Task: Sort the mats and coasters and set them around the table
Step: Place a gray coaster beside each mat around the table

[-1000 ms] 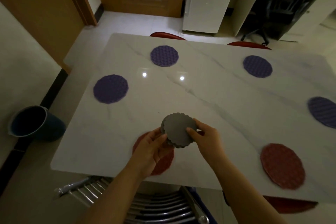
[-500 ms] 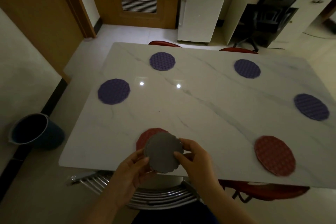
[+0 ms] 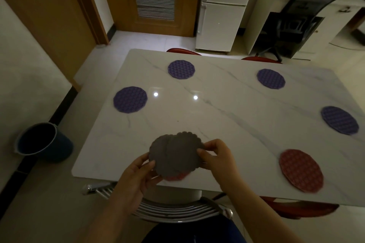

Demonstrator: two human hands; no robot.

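**Grey coasters held over the near edge of the table**

Grey coasters (image 3: 175,154) with scalloped rims – at least two, fanned a little apart – are held by both hands just above the near edge of the white marble table (image 3: 227,116). The left hand (image 3: 138,171) grips them from the lower left, thumb on the top face. The right hand (image 3: 217,156) pinches their right rim.

Under the coasters a near red mat (image 3: 176,177) lies on the table, mostly hidden. A second red mat (image 3: 301,170) lies near the right corner.

Four purple ones lie flat, well apart — the left purple mat (image 3: 130,99), the far-left purple mat (image 3: 181,69), the far-right purple mat (image 3: 271,78) and the right purple mat (image 3: 339,120).

A blue bucket (image 3: 42,140) stands on the floor, left of the table.
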